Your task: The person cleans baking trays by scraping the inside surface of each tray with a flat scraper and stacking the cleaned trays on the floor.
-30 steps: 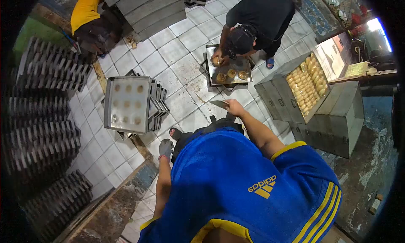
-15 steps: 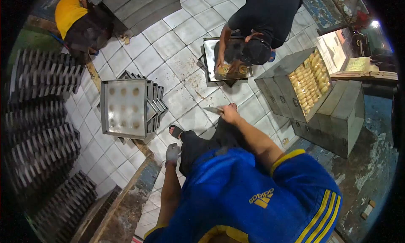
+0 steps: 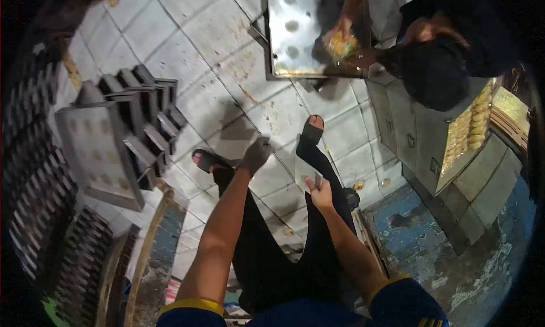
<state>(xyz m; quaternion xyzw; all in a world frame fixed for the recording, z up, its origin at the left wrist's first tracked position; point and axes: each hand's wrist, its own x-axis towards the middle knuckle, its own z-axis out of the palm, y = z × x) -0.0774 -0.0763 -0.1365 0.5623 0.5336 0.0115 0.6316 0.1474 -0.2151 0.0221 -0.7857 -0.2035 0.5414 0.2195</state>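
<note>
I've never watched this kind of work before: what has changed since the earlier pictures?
The gloved left hand swung inward and forward, from beside the left leg to between the feet. The right hand drew back towards the body, still gripping the scraper. The co-worker has pastries in hand above the tray, where three lay in the earliest picture. The tray stack stayed standing.

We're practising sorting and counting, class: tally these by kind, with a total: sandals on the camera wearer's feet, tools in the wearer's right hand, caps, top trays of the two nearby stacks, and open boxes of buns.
Sandals: 2
Scraper in the right hand: 1
Black cap: 1
Top trays: 2
Open box of buns: 1
Total: 7
</note>
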